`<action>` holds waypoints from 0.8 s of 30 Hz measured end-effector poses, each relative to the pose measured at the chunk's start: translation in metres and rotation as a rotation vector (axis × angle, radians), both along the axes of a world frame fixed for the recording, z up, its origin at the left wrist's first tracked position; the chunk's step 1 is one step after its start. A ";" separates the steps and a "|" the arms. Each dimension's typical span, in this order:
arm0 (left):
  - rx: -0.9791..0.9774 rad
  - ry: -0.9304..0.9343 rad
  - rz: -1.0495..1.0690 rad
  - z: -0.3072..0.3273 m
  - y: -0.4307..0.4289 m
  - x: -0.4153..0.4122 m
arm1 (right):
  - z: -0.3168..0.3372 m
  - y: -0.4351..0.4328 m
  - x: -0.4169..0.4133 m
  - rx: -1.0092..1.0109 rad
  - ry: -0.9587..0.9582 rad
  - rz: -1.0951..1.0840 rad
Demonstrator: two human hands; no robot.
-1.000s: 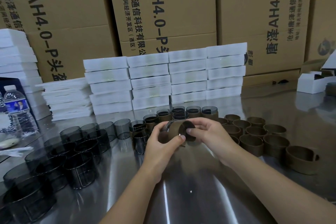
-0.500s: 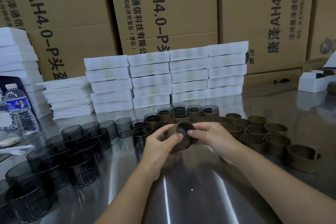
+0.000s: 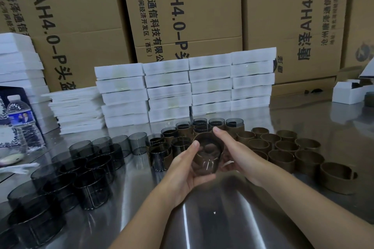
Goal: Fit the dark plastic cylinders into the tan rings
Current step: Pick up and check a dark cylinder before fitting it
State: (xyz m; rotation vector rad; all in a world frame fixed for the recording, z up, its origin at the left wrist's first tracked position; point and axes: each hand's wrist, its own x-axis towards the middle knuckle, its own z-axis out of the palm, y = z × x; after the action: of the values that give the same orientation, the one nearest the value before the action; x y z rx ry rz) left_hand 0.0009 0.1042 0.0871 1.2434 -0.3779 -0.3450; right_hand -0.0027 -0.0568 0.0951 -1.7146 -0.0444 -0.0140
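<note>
Your view is dim overall, with light that appears to come from above. The steel tabletop [image 3: 141,198] carries bright vertical glare streaks near the bottom centre and mirrors the stacked white boxes [image 3: 168,91], which are overexposed and lose surface detail. The dark cylinders [image 3: 91,184] at lower left merge into shadow. Wide-angle distortion tilts the cartons [image 3: 182,16] outward toward the frame edges. Focus is soft throughout, and carton print at far left is smeared.
</note>
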 end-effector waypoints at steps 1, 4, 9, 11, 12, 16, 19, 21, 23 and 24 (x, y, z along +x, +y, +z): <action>-0.003 -0.013 -0.017 0.000 0.000 0.001 | 0.001 0.001 0.000 0.007 -0.012 -0.012; -0.038 -0.023 -0.051 -0.001 0.000 0.002 | 0.002 0.002 -0.001 0.052 -0.023 -0.014; -0.091 0.013 -0.058 0.000 0.000 0.003 | 0.002 0.004 0.000 0.133 0.002 0.009; -0.109 0.024 -0.066 -0.001 -0.001 0.003 | 0.003 0.004 0.000 0.177 0.023 0.010; -0.115 0.026 -0.072 -0.001 -0.002 0.003 | 0.003 0.004 -0.001 0.198 0.030 0.014; -0.128 0.025 -0.088 -0.003 -0.002 0.004 | 0.004 0.003 0.000 0.237 0.034 0.051; -0.133 0.034 -0.097 -0.004 -0.002 0.005 | 0.005 0.002 0.000 0.265 0.038 0.065; -0.133 0.039 -0.099 -0.005 -0.001 0.006 | 0.005 0.002 0.001 0.275 0.045 0.071; -0.135 0.042 -0.094 -0.005 -0.001 0.007 | 0.004 0.002 0.002 0.271 0.041 0.076; -0.137 0.044 -0.088 -0.005 -0.001 0.007 | 0.003 0.003 0.002 0.266 0.034 0.076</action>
State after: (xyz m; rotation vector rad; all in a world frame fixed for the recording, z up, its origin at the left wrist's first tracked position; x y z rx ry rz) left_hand 0.0078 0.1032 0.0817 1.0861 -0.4127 -0.4141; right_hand -0.0007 -0.0537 0.0979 -1.4462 -0.0791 0.0632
